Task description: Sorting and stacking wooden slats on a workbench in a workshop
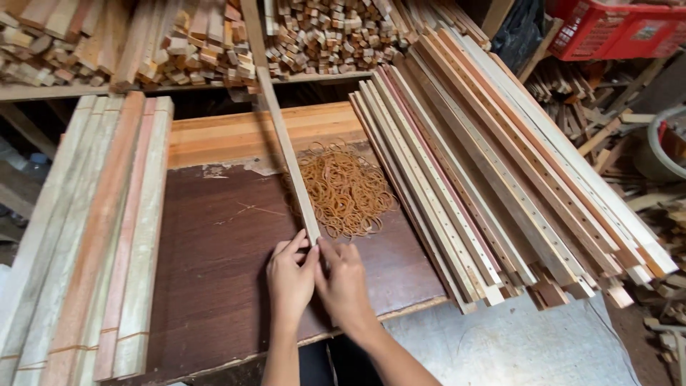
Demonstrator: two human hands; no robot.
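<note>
A long thin wooden slat point(286, 143) runs from the shelf at the back down to the middle of the dark brown board point(214, 271). My left hand point(289, 279) and my right hand point(344, 282) both pinch its near end, fingertips meeting around it. A heap of tan rubber bands point(349, 189) lies on the board just right of the slat, a short way beyond my hands.
A large fanned stack of long slats point(493, 179) lies to the right. Bundled slats point(93, 236) lie along the left. Short wood offcuts point(214, 43) fill the shelf behind. A red plastic crate point(614, 28) stands at the top right, scrap wood below it.
</note>
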